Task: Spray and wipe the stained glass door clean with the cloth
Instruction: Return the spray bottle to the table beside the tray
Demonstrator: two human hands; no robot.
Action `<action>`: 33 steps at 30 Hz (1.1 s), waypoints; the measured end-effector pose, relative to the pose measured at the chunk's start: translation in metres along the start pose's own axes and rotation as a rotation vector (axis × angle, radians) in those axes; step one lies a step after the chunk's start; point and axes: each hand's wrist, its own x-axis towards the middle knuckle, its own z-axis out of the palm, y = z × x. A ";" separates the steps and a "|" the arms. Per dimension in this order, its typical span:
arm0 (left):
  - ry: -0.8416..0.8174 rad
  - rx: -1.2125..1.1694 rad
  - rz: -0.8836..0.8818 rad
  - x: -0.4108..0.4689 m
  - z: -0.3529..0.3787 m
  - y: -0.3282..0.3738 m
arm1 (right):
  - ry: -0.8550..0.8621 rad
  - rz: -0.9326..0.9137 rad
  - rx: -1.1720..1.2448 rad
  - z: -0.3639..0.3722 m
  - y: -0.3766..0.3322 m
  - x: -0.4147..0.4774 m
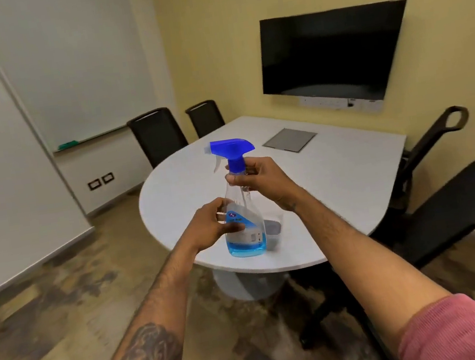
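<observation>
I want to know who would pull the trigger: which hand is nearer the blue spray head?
Right. The right hand grips the bottle neck just under the blue spray head; the left hand holds the body lower down.

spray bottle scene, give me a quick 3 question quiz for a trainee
1. True or false: the spray bottle is full to the neck with blue liquid.
2. Which hand grips the bottle just under the blue trigger head? A) left hand B) right hand C) neither
3. Fill in: the nozzle points toward the ____ of the picture.

Key
1. False: blue liquid fills only the bottom part.
2. B: the right hand holds the neck, and the left hand holds the labelled body lower down.
3. Left, away from the wall screen, with the bottle over the near edge of the white table.
</observation>
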 end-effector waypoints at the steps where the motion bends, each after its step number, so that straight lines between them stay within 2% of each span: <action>1: -0.019 -0.006 0.008 0.018 0.008 0.002 | 0.013 0.010 -0.003 -0.012 0.008 0.009; 8: -0.076 0.021 0.031 0.130 0.057 0.002 | 0.069 0.051 -0.009 -0.084 0.066 0.071; 16: -0.168 0.088 0.017 0.229 0.100 -0.013 | 0.117 0.133 -0.012 -0.134 0.128 0.125; 26: -0.308 0.082 -0.007 0.342 0.146 -0.052 | 0.219 0.306 -0.111 -0.164 0.205 0.179; 33: -0.391 0.163 -0.031 0.393 0.204 -0.103 | 0.316 0.501 -0.120 -0.168 0.280 0.183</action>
